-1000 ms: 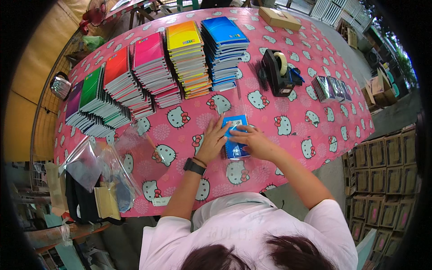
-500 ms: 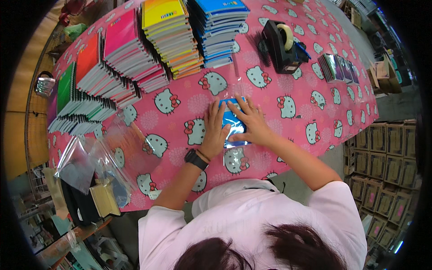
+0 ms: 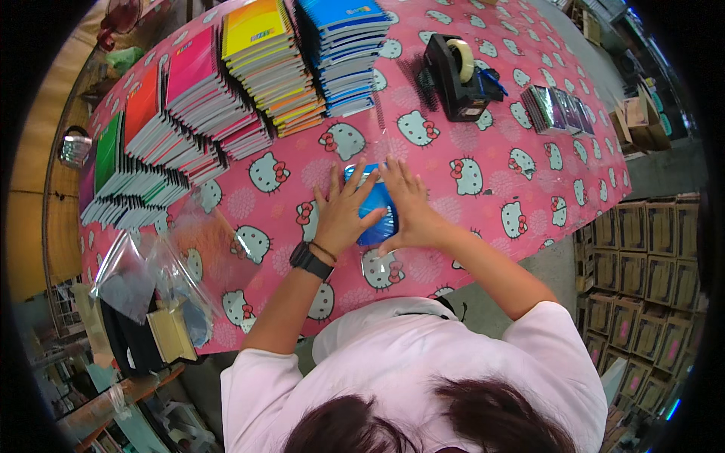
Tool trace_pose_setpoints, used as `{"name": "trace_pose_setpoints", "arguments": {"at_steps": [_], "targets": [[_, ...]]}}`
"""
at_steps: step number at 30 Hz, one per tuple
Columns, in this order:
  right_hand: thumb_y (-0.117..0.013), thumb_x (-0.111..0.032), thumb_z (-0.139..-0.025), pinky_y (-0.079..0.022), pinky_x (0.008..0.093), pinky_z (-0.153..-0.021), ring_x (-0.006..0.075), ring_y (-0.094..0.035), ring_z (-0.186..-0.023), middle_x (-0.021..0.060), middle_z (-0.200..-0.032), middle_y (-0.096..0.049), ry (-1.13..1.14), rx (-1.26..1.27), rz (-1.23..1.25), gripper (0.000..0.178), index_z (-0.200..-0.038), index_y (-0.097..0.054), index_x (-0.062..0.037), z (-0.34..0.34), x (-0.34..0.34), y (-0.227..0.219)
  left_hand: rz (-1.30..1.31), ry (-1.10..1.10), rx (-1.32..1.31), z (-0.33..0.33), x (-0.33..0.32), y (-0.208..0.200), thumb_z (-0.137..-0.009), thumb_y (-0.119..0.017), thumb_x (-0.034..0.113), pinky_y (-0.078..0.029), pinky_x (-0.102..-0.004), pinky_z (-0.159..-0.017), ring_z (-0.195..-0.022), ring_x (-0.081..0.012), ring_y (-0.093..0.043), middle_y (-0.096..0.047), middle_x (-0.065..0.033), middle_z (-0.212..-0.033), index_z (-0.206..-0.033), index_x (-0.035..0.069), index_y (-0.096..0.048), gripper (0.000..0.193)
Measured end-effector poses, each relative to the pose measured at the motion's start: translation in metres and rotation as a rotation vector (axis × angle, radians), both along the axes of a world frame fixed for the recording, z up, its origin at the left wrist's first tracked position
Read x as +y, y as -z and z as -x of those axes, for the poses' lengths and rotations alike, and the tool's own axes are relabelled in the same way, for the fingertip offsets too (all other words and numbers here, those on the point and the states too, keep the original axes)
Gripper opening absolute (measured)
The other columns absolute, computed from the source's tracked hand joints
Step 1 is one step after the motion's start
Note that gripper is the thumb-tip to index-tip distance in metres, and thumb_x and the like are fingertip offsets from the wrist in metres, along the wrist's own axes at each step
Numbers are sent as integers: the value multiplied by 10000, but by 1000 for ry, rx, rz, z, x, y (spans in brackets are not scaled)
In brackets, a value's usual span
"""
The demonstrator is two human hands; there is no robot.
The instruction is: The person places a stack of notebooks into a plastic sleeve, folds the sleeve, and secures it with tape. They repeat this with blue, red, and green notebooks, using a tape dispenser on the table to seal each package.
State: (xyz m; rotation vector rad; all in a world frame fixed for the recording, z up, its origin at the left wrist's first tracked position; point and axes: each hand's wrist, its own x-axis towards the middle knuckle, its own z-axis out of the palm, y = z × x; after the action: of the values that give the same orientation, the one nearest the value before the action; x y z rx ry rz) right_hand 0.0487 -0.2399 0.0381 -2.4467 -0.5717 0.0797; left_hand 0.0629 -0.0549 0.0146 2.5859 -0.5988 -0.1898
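A small blue notebook lies in front of me on the pink cat-print tablecloth, in a clear plastic bag whose loose end sticks out toward me. Across its left side rests my left hand, open, fingers spread and thumb on the cover. My right hand is open too, laid along the right edge with its fingers stretched out and thumb apart. Parts of the cover are hidden under both hands.
Spiral notebooks stand in tall stacks at the far left: blue, yellow, pink, red, green. A black tape dispenser and wrapped notebook packs sit far right. Clear plastic bags lie near left.
Both hands have shifted slightly outward from the cover, showing more of it. The whole view has moved a little, so the table sits further left in it.
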Motion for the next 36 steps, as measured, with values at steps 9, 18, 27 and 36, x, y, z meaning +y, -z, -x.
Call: {"name": "trace_pose_setpoints", "arguments": {"at_steps": [9,18,27,36], "targets": [[-703,-193,-777,-480,309,-708,203,-641,-772,129,-834,-672,856,-168,-572,652,-1272,-379,83,-168,-184,4,39,10,1,0,-6,-2,-789,-571,559,-73,-717,-989,-1367,-415,-126,-189,-15,-1517,-1411,290,-332,718],[-706,-79,-752,-447,234,-576,129,-618,-665,98,-772,-654,707,-200,-851,482,-1156,-482,58,-140,-162,12,56,-23,1,0,0,0,-789,-580,549,-88,-725,-980,-1359,-409,-154,-203,-13,-1512,-1401,280,-349,707],[-717,-82,-715,-400,208,-531,122,-596,-699,98,-815,-647,539,652,-798,368,-1028,-542,2,-99,-77,2,90,-45,-17,1,3,3,-749,-638,514,-140,-742,-952,-1354,-386,-187,-255,-2,-1488,-1379,283,-376,720],[-805,-358,-620,-496,430,-688,318,-643,-824,179,-875,-657,304,210,288,485,-874,-591,-4,-41,30,-28,172,-35,19,-8,1,1,-668,-729,490,-121,-772,-937,-1368,-351,-183,-290,39,-1469,-1362,297,-389,796]]}}
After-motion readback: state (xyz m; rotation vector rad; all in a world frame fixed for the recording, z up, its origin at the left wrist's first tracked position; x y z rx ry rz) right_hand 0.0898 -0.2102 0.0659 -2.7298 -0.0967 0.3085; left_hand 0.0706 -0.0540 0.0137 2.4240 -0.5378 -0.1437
